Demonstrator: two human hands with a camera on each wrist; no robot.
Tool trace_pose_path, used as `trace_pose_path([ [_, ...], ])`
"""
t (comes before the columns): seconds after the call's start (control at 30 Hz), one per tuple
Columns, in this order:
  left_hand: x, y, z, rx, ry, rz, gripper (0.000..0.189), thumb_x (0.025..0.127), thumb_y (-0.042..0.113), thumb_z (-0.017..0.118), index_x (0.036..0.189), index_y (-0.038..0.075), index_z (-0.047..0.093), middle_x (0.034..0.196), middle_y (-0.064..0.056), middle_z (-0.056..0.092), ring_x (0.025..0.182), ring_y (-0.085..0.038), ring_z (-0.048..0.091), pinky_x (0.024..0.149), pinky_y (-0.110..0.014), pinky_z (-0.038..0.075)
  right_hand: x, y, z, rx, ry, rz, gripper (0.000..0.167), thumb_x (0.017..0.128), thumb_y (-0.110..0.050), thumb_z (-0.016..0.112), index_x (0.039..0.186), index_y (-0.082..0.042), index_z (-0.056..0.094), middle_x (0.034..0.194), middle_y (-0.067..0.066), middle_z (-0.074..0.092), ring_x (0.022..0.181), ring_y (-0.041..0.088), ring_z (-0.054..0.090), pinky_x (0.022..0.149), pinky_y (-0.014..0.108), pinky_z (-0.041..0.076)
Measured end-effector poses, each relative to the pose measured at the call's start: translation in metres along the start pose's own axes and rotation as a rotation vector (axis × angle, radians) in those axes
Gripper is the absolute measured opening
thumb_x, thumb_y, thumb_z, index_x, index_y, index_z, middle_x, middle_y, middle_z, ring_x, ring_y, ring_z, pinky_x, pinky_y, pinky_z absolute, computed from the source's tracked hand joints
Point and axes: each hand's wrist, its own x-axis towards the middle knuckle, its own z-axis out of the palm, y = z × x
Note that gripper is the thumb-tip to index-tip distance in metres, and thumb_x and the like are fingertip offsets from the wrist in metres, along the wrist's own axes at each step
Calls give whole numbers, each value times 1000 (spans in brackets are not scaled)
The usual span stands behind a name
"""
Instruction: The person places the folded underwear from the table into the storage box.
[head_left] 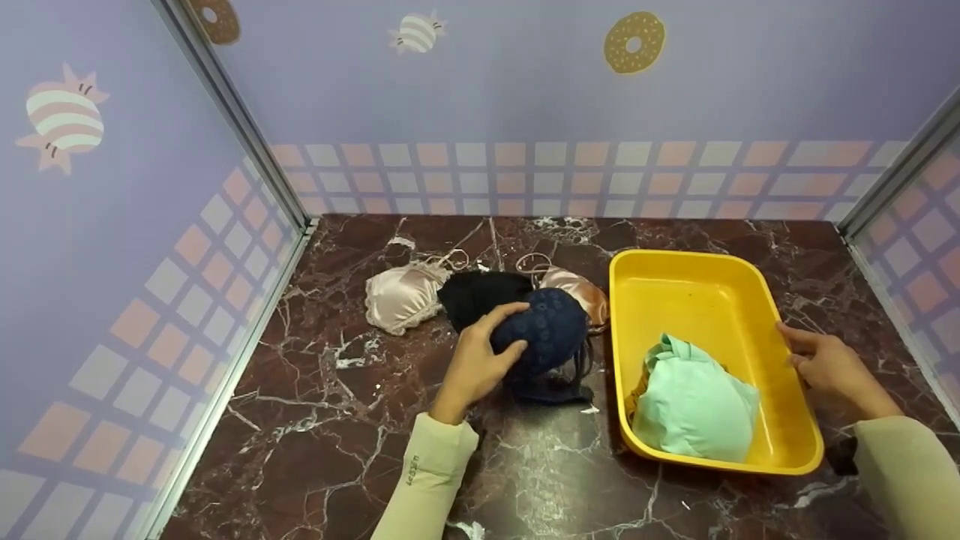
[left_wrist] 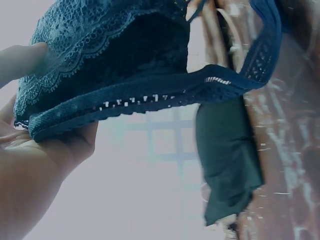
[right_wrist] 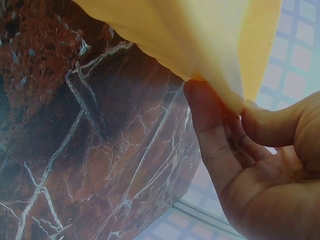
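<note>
My left hand (head_left: 476, 364) grips a navy lace bra (head_left: 551, 330) by one cup, left of the tray. In the left wrist view the thumb lies over the lace of the bra (left_wrist: 100, 55), and its scalloped band loops off to the right. My right hand (head_left: 832, 367) pinches the right rim of a yellow plastic tray (head_left: 675, 289), thumb on one side and fingers under the edge in the right wrist view. Inside the tray, toward the near end, lies a mint green bra (head_left: 697, 405), with something mustard-brown (head_left: 640, 386) partly hidden under its left side.
Behind the navy bra lie a black folded garment (head_left: 484, 289), a pale pink satin bra (head_left: 405, 296) with lace trim, and a second pink satin piece (head_left: 574, 289) close to the tray. The dark red marble tabletop (head_left: 300, 442) is bounded by patterned walls (head_left: 510, 97) at the back and sides.
</note>
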Motion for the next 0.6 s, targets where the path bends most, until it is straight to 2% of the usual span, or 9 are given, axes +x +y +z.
trace_pose_path([
  [0.1, 2, 9, -3, -29, 29, 50, 49, 81, 8, 72, 127, 22, 59, 122, 2, 61, 110, -16, 55, 94, -36, 40, 1, -1, -1, 6, -5, 4, 57, 100, -8, 42, 150, -8, 14, 142, 38, 23, 87, 32, 56, 67, 35, 52],
  [0.33, 8, 37, -5, -96, 85, 209, 47, 83, 7, 70, 128, 16, 58, 124, 2, 59, 112, -17, 54, 96, -37, 39, 1, -2, 0, 9, 1, -13, 56, 100, -7, 40, 150, -5, 15, 139, 38, 30, 78, 29, 57, 63, 34, 51],
  [0.5, 13, 60, -2, -125, 95, 290, 47, 83, 6, 70, 127, 17, 59, 119, 2, 61, 104, -16, 55, 90, -35, 44, 0, -3, 0, 24, -9, 11, 57, 100, -5, 40, 149, -5, 13, 139, 38, 28, 84, 30, 58, 67, 35, 53],
  [0.6, 16, 74, 4, -150, 80, 329, 47, 82, 4, 70, 126, 15, 59, 115, 0, 62, 101, -16, 55, 88, -34, 45, 0, -1, 0, 19, -1, 13, 56, 99, -4, 40, 149, -6, 14, 141, 38, 27, 87, 31, 58, 67, 35, 53],
])
